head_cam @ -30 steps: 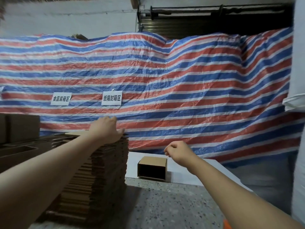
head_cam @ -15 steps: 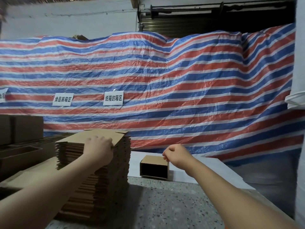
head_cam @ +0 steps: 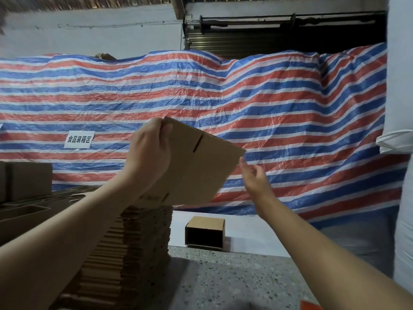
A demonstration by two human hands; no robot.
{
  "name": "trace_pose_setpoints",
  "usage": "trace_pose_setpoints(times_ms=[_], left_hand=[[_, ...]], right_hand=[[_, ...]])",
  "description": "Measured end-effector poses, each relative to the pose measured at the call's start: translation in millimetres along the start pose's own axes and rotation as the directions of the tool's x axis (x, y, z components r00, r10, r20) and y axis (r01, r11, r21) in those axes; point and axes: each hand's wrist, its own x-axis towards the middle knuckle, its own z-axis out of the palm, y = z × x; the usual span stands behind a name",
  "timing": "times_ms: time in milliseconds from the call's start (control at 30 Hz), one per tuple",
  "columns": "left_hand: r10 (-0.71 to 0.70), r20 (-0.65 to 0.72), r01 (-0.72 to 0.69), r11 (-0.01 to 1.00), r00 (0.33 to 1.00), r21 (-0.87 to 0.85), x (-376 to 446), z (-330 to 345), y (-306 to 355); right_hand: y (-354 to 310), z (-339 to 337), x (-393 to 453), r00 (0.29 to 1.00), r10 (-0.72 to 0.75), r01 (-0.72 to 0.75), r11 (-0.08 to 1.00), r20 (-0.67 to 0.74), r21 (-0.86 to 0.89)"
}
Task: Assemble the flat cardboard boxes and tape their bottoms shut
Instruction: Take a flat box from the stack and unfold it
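while left hand (head_cam: pixel 148 157) grips flat box (head_cam: pixel 196 166) (tilted), right hand (head_cam: pixel 254 177) near

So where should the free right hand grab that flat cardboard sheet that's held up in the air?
Probably at the free right corner of the flat cardboard box, coming in from the right. The left hand already holds its upper left edge, so the sheet hangs tilted with the right corner sticking out by the right hand. A thumb-and-finger pinch there, opposite the first grip, looks best for pulling the box open.

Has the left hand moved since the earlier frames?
Yes. The left hand has risen off the stack of flat boxes, lifting one flat box up in front of the striped tarp.
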Motion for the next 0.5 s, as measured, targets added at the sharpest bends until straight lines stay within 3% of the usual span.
trace_pose_setpoints(times_ms=[133, 300, 500], left_hand=[[-0.205, 0.156, 0.230, 0.960, 0.966, -0.163, -9, 10, 14], [-0.369, 0.298, 0.459, 0.820, 0.880, -0.341, -27, 26, 9], [-0.558, 0.528, 0.753, 0.592, 0.640, -0.287, -72, 51, -4]], right_hand=[[-6, -22, -2, 0.997, -0.004, 0.018, 0.980, -0.073, 0.196], [2, -49, -8, 0.985, -0.068, 0.094, 0.982, -0.157, 0.164], [31, -65, -36, 0.983, -0.023, 0.036, 0.997, -0.181, 0.072]])
